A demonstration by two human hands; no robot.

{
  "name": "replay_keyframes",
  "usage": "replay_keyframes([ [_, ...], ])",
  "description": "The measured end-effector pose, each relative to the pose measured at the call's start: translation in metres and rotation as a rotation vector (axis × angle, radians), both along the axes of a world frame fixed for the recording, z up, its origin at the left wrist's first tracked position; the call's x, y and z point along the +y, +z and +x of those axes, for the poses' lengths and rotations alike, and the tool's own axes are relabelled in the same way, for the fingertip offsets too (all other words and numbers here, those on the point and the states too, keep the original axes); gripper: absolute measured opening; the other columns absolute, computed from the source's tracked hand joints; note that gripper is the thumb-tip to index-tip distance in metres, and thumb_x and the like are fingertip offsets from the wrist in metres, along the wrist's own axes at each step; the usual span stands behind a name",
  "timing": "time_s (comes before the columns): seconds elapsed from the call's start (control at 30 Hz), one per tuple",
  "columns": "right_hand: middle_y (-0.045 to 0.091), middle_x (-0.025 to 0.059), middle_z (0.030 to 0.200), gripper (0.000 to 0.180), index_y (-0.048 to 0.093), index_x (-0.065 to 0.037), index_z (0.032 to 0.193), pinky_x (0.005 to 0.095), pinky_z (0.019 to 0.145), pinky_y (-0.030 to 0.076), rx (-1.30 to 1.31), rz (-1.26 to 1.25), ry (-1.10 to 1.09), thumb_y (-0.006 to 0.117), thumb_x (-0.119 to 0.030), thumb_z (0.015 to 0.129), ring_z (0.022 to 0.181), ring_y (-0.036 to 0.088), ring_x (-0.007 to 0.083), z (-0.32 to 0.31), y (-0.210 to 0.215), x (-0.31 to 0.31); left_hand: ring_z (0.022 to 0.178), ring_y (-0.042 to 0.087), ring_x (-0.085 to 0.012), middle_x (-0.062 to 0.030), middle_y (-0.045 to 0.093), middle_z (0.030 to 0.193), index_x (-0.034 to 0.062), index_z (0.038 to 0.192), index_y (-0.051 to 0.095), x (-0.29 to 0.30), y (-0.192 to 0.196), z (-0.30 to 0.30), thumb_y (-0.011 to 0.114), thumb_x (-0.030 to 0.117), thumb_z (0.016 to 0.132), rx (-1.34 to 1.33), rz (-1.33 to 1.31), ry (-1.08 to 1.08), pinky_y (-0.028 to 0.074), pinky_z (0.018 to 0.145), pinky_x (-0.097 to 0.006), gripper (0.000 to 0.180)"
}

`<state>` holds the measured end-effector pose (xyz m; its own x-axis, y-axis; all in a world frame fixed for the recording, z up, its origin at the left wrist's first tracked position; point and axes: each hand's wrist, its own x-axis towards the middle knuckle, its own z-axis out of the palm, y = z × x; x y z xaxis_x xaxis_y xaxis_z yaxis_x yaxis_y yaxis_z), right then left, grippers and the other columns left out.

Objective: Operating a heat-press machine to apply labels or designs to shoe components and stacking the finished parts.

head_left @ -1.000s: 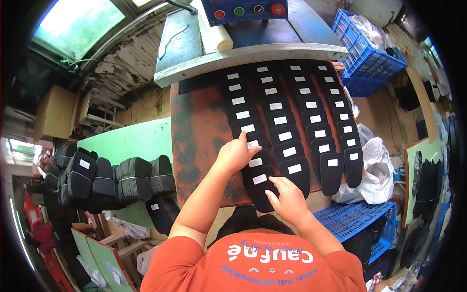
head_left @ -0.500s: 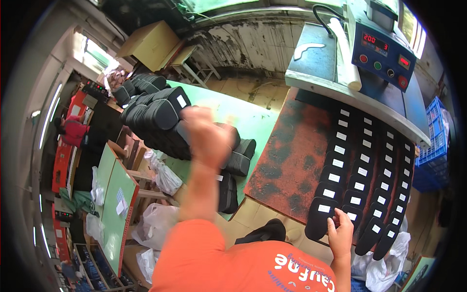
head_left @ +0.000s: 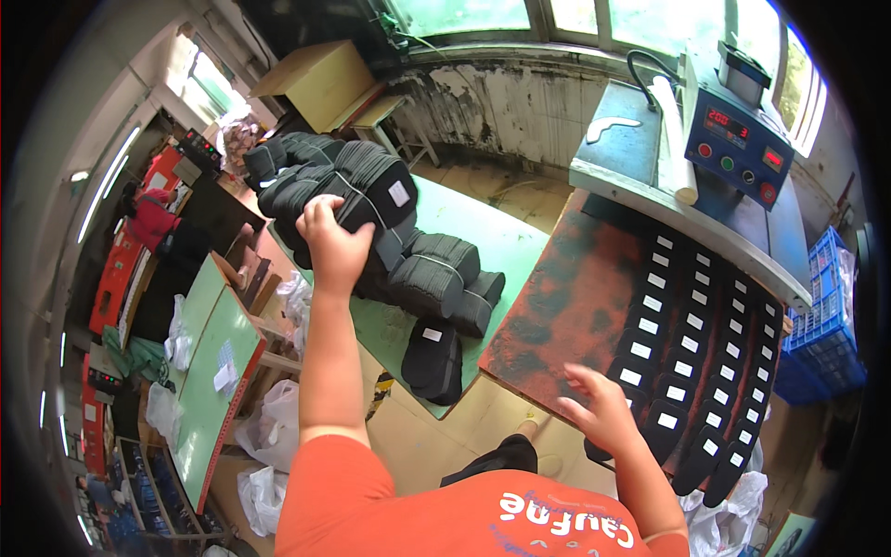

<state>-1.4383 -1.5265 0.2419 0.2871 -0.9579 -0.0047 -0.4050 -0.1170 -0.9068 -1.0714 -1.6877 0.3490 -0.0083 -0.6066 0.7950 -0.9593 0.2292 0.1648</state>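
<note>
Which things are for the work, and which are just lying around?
Probably for the work:
rows of labelled black pieces
reddish tabletop beneath
strapped black bundles by the left hand

Probably just lying around:
cardboard box
white plastic bags
blue crate

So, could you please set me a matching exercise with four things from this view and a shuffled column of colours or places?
1. left hand
2. right hand
3. insole rows
4. control box

A. black, with white labels
B. blue, with coloured buttons
C. nearest the tied stacks
D. nearest the reddish board

Pairs: 1-C, 2-D, 3-A, 4-B
</note>
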Motion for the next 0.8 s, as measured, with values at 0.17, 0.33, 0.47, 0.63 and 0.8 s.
replay_keyframes([
  [0.17,0.022,0.0250,0.142,0.131,-0.005,-0.013,0.144,0.0429,0.109,0.020,-0.898,-0.097,-0.026,0.080,-0.055,0.053,0.132,0.027,0.0342,0.047,-0.007,-0.057,0.104,0.048,-0.0169,-0.0057,0.050,0.109,0.0053,0.106,0.049,0.091,-0.033,-0.107,0.077,-0.003,0.057,0.725,0.392,-0.637,0.037,0.094,-0.031,0.058],
  [0.33,0.044,0.0118,0.128,0.101,0.006,-0.012,0.144,0.0376,0.102,0.033,-1.213,0.117,-0.145,0.071,-0.016,0.067,0.118,0.044,0.0252,0.036,0.000,-0.051,0.099,0.049,-0.0178,-0.0085,0.052,0.104,0.0056,0.115,0.043,0.138,-0.088,-0.168,0.079,0.008,0.064,0.770,0.627,-0.579,0.038,0.089,-0.032,0.062],
  [0.47,0.045,0.0126,0.124,0.092,0.011,-0.009,0.142,0.0366,0.099,0.036,-1.146,0.189,-0.314,0.067,-0.012,0.069,0.114,0.047,0.0248,0.032,-0.023,-0.039,0.095,0.044,-0.0238,-0.0029,0.050,0.098,0.0106,0.089,0.060,0.146,-0.074,-0.180,0.075,0.017,0.064,0.026,0.322,-0.509,0.032,0.085,-0.038,0.030],
  [0.63,0.048,0.0124,0.121,0.083,0.022,-0.009,0.141,0.0346,0.095,0.040,-0.997,0.120,-0.433,0.061,-0.005,0.068,0.109,0.050,0.0243,0.026,-0.028,-0.034,0.093,0.046,-0.0226,-0.0043,0.052,0.087,0.0091,0.073,0.058,0.143,-0.088,-0.186,0.066,0.022,0.070,-0.174,0.527,-0.774,0.032,0.082,-0.040,0.015],
  [0.8,0.059,0.0140,0.108,0.051,0.046,-0.001,0.123,0.0386,0.088,0.048,-1.349,0.523,-0.416,0.055,-0.019,0.076,0.098,0.059,0.0272,-0.021,-0.034,-0.042,0.063,0.055,-0.0260,-0.0061,0.054,0.059,0.0067,0.070,0.054,0.168,-0.109,-0.147,0.060,0.011,0.071,-0.469,1.030,-1.183,0.035,0.083,-0.037,0.008],
])
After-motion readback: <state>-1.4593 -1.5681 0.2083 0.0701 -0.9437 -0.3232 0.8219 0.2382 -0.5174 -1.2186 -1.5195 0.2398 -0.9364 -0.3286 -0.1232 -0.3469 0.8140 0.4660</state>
